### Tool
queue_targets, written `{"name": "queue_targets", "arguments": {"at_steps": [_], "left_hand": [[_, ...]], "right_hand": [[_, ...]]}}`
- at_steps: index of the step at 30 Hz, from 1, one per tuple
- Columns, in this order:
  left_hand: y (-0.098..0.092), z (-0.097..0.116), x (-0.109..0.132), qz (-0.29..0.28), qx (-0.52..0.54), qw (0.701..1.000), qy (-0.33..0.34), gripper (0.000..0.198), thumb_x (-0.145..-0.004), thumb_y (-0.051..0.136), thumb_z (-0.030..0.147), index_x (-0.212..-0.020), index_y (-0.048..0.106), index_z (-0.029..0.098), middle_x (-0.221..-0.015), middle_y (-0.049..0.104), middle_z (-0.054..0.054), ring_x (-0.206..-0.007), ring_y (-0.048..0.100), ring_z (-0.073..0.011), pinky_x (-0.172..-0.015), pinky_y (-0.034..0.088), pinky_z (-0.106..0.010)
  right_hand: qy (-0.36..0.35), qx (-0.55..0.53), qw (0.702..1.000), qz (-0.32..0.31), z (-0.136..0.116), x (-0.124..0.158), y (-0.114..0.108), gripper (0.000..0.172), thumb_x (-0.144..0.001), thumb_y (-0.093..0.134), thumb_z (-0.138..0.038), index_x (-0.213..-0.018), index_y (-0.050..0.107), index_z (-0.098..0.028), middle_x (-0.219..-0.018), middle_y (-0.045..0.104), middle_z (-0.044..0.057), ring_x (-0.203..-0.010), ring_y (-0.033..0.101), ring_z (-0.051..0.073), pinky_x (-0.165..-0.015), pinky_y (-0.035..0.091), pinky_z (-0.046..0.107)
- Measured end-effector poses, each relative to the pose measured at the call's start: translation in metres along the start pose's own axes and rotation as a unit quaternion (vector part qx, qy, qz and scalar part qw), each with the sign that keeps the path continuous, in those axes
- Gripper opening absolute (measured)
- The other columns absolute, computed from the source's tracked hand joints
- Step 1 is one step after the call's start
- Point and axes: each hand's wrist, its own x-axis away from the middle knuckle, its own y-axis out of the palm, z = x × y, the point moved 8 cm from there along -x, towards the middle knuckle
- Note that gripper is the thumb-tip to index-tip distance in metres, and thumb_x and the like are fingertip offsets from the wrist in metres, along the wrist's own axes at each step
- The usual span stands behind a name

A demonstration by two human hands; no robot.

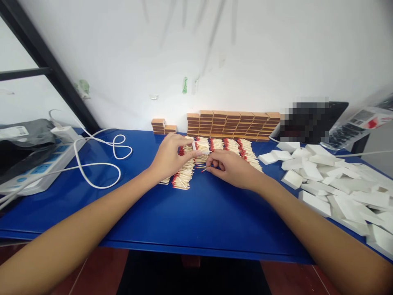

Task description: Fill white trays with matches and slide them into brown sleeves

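Note:
Between the thumb and fingers of my left hand [172, 155] is a small white matchbox tray [194, 145], held just above the matches. My right hand [229, 167] is close beside it with thumb and fingertips pinched together at a few red-tipped matches [201, 166]. Under and around both hands lie rows of loose matches [183, 176], pale sticks with red heads. More match rows [231, 144] spread behind my right hand. My fingers hide part of the tray, and how many matches it holds cannot be made out.
Stacked matchboxes [233, 123] line the wall, with a smaller stack [159, 126] to their left. A heap of white trays [334, 176] covers the blue table's [196, 221] right side. On the left are a power strip [46, 176] and a looping white cable [101, 186].

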Motion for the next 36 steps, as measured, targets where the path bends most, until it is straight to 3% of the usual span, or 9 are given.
{"name": "queue_targets", "arguments": {"at_steps": [11, 17, 25, 31, 36], "left_hand": [[-0.001, 0.000, 0.000, 0.000, -0.001, 1.000, 0.004, 0.036, -0.093, 0.076, 0.058, -0.104, 0.082, 0.024, -0.103, 0.080, -0.006, -0.099, 0.068, -0.0257, -0.092, 0.051, -0.041], [-0.001, 0.000, 0.000, 0.004, -0.002, 1.000, 0.004, 0.037, -0.092, 0.077, 0.057, -0.106, 0.083, 0.023, -0.104, 0.081, -0.006, -0.101, 0.068, -0.0265, -0.092, 0.052, -0.041], [-0.002, 0.001, 0.000, 0.002, -0.003, 1.000, 0.001, 0.038, -0.091, 0.079, 0.056, -0.108, 0.083, 0.022, -0.109, 0.081, -0.007, -0.104, 0.069, -0.0269, -0.095, 0.051, -0.041], [-0.001, 0.001, 0.001, 0.008, -0.002, 1.000, 0.014, 0.040, -0.091, 0.079, 0.057, -0.106, 0.083, 0.020, -0.106, 0.081, -0.008, -0.103, 0.068, -0.0269, -0.093, 0.051, -0.040], [0.000, 0.001, 0.001, 0.006, -0.003, 1.000, 0.016, 0.040, -0.091, 0.078, 0.058, -0.106, 0.082, 0.021, -0.105, 0.081, -0.007, -0.102, 0.068, -0.0267, -0.093, 0.051, -0.041]], "right_hand": [[0.026, 0.032, 0.999, -0.019, 0.002, 0.002, -0.002, 0.009, -0.096, 0.064, -0.026, -0.090, 0.067, -0.020, -0.087, 0.066, 0.005, -0.078, 0.057, 0.019, -0.069, 0.041, 0.031], [0.058, 0.065, 0.994, -0.066, 0.008, 0.004, -0.004, 0.010, -0.096, 0.061, -0.021, -0.088, 0.066, -0.021, -0.086, 0.065, 0.005, -0.077, 0.057, 0.019, -0.069, 0.041, 0.032], [0.055, 0.054, 0.995, -0.068, 0.005, 0.004, -0.002, 0.012, -0.098, 0.059, -0.021, -0.089, 0.066, -0.020, -0.087, 0.065, 0.005, -0.078, 0.056, 0.019, -0.070, 0.040, 0.031], [0.025, 0.038, 0.999, -0.029, -0.003, 0.002, 0.002, 0.011, -0.096, 0.060, -0.018, -0.087, 0.065, -0.020, -0.085, 0.065, 0.004, -0.076, 0.056, 0.018, -0.069, 0.039, 0.030], [0.004, 0.022, 1.000, 0.006, -0.005, 0.003, 0.002, 0.006, -0.096, 0.061, -0.018, -0.096, 0.067, -0.021, -0.087, 0.064, 0.003, -0.076, 0.055, 0.017, -0.068, 0.038, 0.029]]}}
